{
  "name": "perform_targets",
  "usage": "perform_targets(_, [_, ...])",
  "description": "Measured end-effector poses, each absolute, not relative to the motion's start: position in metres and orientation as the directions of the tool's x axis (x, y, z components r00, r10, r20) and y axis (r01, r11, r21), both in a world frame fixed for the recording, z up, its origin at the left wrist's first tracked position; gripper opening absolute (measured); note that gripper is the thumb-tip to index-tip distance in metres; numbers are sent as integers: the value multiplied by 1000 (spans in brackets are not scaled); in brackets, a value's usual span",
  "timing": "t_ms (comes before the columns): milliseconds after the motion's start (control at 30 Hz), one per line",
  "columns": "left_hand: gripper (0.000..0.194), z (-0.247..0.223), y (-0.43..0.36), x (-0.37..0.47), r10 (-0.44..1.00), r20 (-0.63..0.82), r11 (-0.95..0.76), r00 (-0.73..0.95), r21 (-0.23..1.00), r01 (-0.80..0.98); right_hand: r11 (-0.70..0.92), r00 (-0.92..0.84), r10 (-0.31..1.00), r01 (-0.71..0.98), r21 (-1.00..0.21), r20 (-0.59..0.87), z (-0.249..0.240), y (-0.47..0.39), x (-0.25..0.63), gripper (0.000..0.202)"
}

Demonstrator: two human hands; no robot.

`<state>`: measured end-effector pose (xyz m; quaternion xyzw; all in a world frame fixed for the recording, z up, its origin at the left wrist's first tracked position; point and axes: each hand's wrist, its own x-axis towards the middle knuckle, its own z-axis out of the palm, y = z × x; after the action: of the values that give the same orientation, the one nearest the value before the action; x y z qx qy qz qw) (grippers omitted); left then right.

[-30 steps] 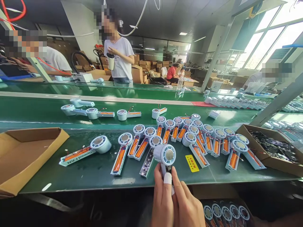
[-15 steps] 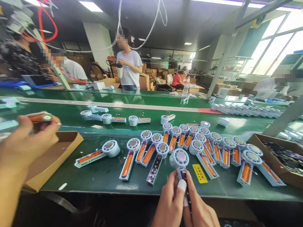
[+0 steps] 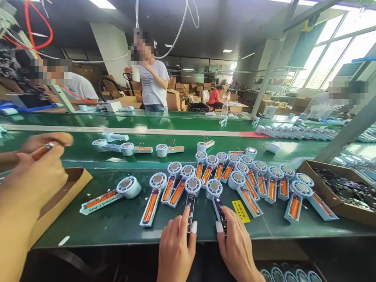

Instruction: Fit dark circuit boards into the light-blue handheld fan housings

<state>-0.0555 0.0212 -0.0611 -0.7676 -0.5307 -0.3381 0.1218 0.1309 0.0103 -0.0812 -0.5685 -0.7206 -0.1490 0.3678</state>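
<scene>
Two light-blue handheld fan bodies with black circuit boards in their handles lie near the front edge of the bench. My left hand (image 3: pixel 177 244) pinches the handle of the left fan (image 3: pixel 192 188), its thumb and index finger at the board. The handle of the right fan (image 3: pixel 214 188) is between the thumb and fingers of my right hand (image 3: pixel 236 239). Both thumbs wear white finger covers. Around them lie several similar fans with orange cells in their handles, such as the fan (image 3: pixel 152 201) to the left. A yellow label (image 3: pixel 241 211) lies beside my right hand.
At left, a co-worker's hands (image 3: pixel 44 168) hold an orange-cell part above a cardboard box (image 3: pixel 84 176). Another cardboard box (image 3: pixel 308 172) at right contains dark circuit boards. More fans lie on the green belt (image 3: pixel 141 164). Several people stand or sit beyond.
My hands have moved apart; the left went from the right fan to the left fan. The right fan now lies lower, beside it. The co-worker's second hand has come to the held part.
</scene>
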Motion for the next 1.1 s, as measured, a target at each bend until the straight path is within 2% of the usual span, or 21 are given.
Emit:
perform_targets(433, [44, -66, 29, -62, 701, 678, -492, 221, 235, 838, 323, -114, 687, 933, -161, 718, -83, 11, 134, 40])
perform_targets(567, [46, -65, 28, -63, 706, 674, -489, 217, 242, 838, 318, -82, 705, 924, -211, 704, -82, 10, 132, 42])
perform_targets(767, [50, -55, 32, -62, 776, 584, -462, 238, 269, 845, 324, -76, 746, 909, -261, 662, -76, 10, 130, 56])
perform_targets(967, [43, -47, 36, -58, 842, 507, -382, 182, 323, 866, 309, -33, 747, 901, -303, 663, -73, 13, 128, 40])
perform_targets(1100, [42, -47, 35, -57, 839, 514, -382, 177, 326, 865, 286, -16, 753, 908, -306, 658, -71, 14, 126, 35])
